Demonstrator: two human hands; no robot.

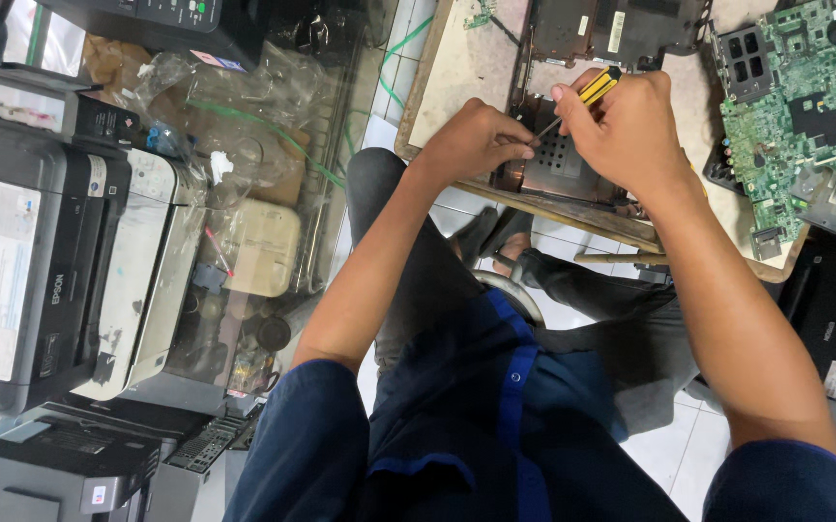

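Observation:
My right hand (pixel 630 130) grips a screwdriver with a yellow and black handle (pixel 596 87), its thin shaft angled down to the left. My left hand (pixel 476 143) pinches the shaft near the tip, fingers closed around it. Both hands hover over a dark laptop bottom case (pixel 563 159) with a vent grille, lying on a worn wooden table (pixel 456 68). The screwdriver tip itself is hidden behind my left fingers.
A green circuit board (pixel 795 116) lies at the table's right. Printers (pixel 41 251) stand stacked at the left, next to a glass cabinet with plastic bags (pixel 253 126). My legs and blue shirt (pixel 495 416) fill the lower middle; white floor tiles (pixel 669 454) show below.

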